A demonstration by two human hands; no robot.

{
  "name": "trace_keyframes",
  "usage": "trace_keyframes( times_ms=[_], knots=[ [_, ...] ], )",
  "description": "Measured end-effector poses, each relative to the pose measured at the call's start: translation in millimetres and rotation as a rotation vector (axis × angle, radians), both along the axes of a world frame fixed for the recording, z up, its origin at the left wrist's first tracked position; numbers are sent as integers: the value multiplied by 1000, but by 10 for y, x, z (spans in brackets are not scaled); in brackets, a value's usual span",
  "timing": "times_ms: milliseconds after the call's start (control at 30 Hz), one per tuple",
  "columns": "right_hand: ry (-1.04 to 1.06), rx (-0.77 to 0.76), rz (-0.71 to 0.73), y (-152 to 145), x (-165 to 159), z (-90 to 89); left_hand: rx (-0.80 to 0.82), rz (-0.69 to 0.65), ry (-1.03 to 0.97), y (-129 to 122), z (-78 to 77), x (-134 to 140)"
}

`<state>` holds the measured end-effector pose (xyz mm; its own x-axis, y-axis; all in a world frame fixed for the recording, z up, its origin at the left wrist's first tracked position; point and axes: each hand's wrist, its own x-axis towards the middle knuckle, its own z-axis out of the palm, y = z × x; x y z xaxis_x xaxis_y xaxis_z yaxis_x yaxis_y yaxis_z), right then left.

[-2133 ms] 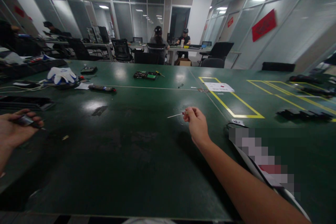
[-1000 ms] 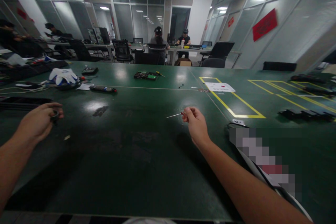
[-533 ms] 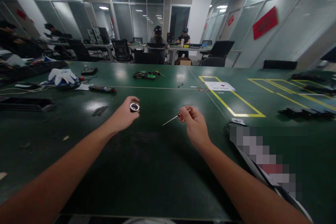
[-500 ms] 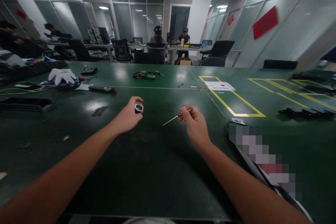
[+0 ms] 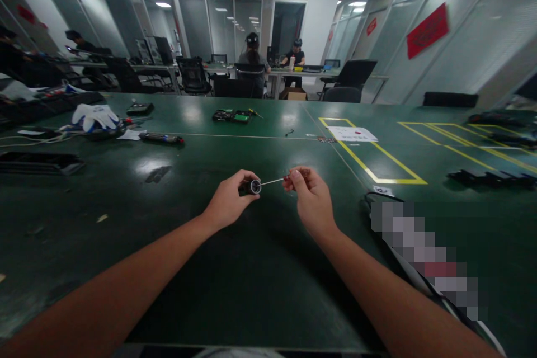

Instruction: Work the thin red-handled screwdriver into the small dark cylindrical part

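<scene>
A small dark cylinder with a silver rim [image 5: 255, 187] is pinched between the thumb and fingers of my left hand [image 5: 226, 202], its open end facing right. My right hand [image 5: 314, 200] is closed around the red handle of a thin screwdriver [image 5: 272, 182]. The metal shaft points left, and its tip reaches the cylinder's open end. How far in the tip sits, I cannot tell. Both hands are raised over the green tabletop [image 5: 235, 291].
White gloves [image 5: 94, 117] and a dark pen-shaped tool [image 5: 161, 139] lie at the left. Farther back is an open green-and-black case [image 5: 232, 116]. Yellow tape and a white sheet [image 5: 354, 134] mark the right; a pixelated object [image 5: 423, 257] lies beside my right forearm. People sit beyond.
My left hand has moved right with the cylinder and turned its opening toward the screwdriver. The screwdriver has swung closer to level, and its tip now meets the opening.
</scene>
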<state>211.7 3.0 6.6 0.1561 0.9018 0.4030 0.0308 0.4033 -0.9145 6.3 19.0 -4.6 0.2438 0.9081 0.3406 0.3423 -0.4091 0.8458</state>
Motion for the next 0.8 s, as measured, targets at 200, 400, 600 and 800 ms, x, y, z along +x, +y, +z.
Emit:
trace_keyframes(
  times_ms=[200,400,600,800],
  knots=[
    [-74,-30,20,-23,-2,40,-16,-7,8,-23,-5,-30],
    [-72,-25,-2,-11,-5,43,-8,12,-31,-7,-24,-24],
    [-115,-20,36,-21,7,68,-27,19,-56,8,-57,-34],
    [-132,-25,41,-44,7,83,-29,18,-87,35,-87,-54]
  ],
)
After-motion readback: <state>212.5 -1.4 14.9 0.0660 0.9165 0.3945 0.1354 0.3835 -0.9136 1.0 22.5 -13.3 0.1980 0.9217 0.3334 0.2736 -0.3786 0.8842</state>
